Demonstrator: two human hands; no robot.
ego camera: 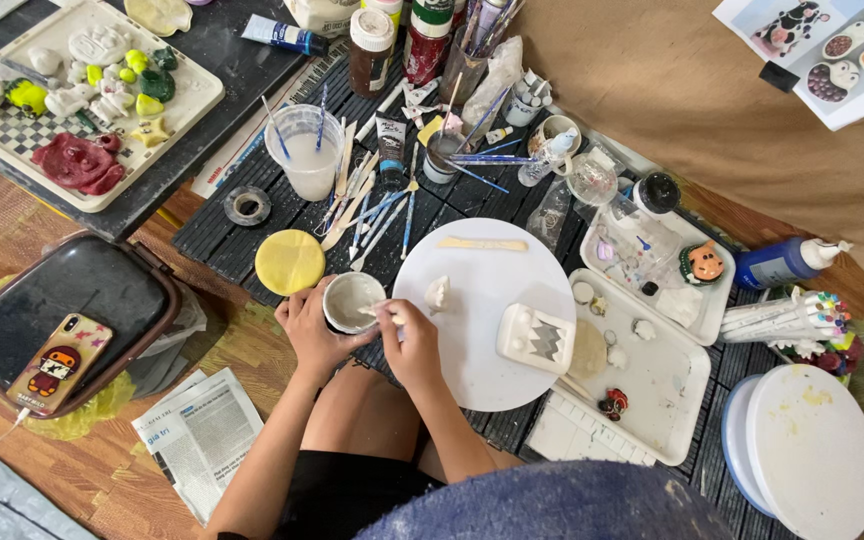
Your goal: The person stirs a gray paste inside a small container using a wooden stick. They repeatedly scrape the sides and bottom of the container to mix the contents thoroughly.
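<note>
A: Starting at the left, what is sitting there?

B: A dark bag (72, 325) is lying on the floor with a phone (59, 362) on top, and newspaper (202, 435) is spreading out just beside it. Further up, a tray (197, 95) is holding painted clay bits.

A: And the hands?

B: The left hand (307, 325) is wrapping around a small cup (350, 300), fingers curled on its wall, holding it at the edge of the round white board (482, 310). The right hand (407, 335) is pinching a thin tool (377, 309), its tip dipping into the cup. Both are closed on what they are holding.

A: How is that cup likely handling?

B: It is looking light and stiff, probably slick with wet slip inside, so gripping round the outer wall, as the left hand is doing, seems safest. Tilting it would risk spilling.

A: Anything fragile nearby?

B: A small white clay lump (437, 293) is resting on the board near the right hand, and a flat white clay piece (537, 338) is lying further right. Both are looking soft or brittle; I am judging they would need lifting from underneath.

A: Further right?

B: White trays (667, 395) are holding little parts, and a blue bottle (782, 262) is lying beyond them.
</note>
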